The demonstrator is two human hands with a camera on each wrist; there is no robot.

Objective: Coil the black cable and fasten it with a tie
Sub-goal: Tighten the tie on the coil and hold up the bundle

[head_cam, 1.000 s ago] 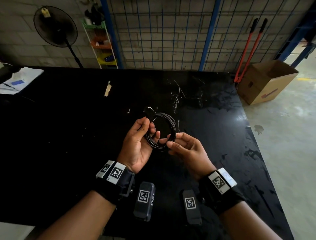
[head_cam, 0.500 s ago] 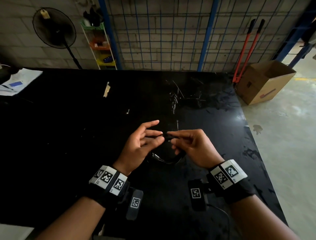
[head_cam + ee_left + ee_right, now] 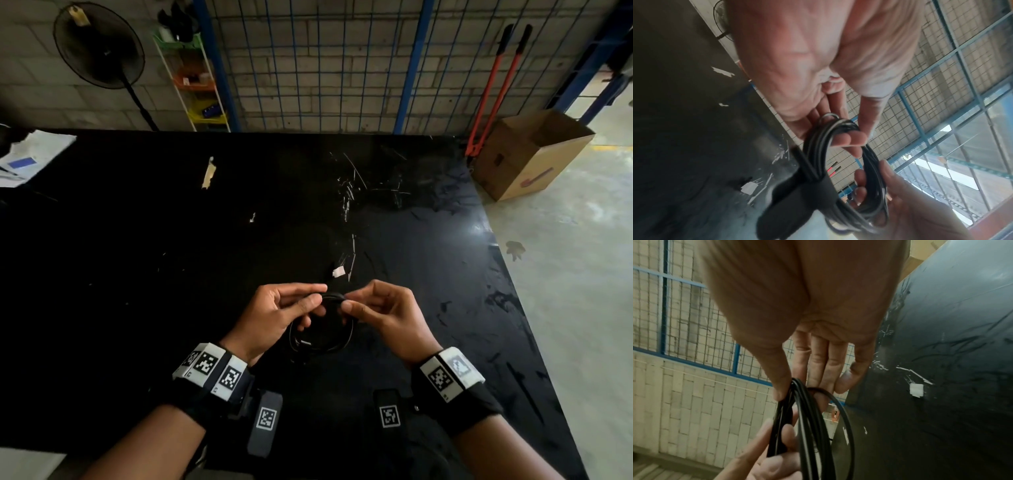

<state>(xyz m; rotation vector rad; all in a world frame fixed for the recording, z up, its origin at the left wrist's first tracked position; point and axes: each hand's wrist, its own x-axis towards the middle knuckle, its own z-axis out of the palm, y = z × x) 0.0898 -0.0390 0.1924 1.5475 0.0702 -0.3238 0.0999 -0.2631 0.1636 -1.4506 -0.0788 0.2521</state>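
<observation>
A: Starting left of the coil, what is the left hand doing?

B: Its thumb and fingers are curled in, pinching the top left of the black cable, which is wound into a coil and held up over the near part of the desk.

A: And the coil itself?

B: In the left wrist view a black tie is wrapped round the strands at one side, with a flap sticking out loose. I cannot tell if it is fully closed.

A: Right of the coil?

B: The right hand pinches the top right of the loops between thumb and fingers. Just beyond the coil, a small white scrap lies on the desk.
</observation>
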